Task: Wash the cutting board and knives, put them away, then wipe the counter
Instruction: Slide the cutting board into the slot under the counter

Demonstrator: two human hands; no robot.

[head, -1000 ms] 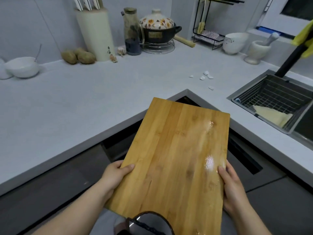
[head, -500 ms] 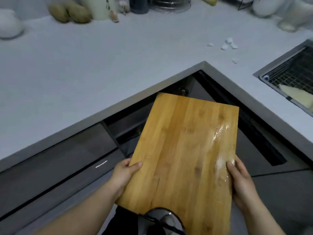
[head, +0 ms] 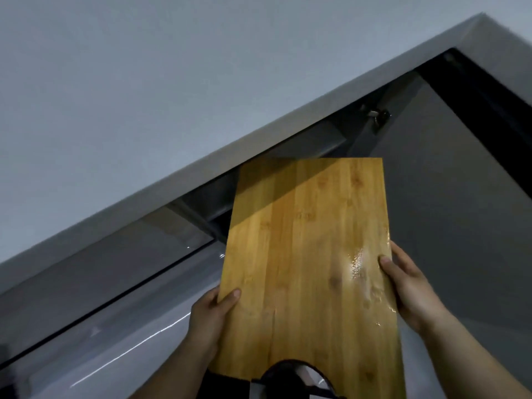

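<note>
A wet bamboo cutting board [head: 305,254] is held flat in front of me, below the counter's edge. My left hand [head: 211,315] grips its left edge with the thumb on top. My right hand [head: 406,286] grips the right edge near a shiny wet patch. The board's far end lies in shadow under the grey counter [head: 144,96], pointing into the dark gap of the corner cabinet [head: 331,145]. No knives are in view.
The counter's inner corner edge [head: 345,84] runs diagonally across the view. Below it are grey glossy cabinet fronts [head: 100,298], a grey cabinet door [head: 460,197] on the right and a metal hinge [head: 378,116].
The view has tilted down, so the sink and counter items are out of sight. Both hands have lowered the board and pushed it forward under the counter edge toward the cabinet gap.
</note>
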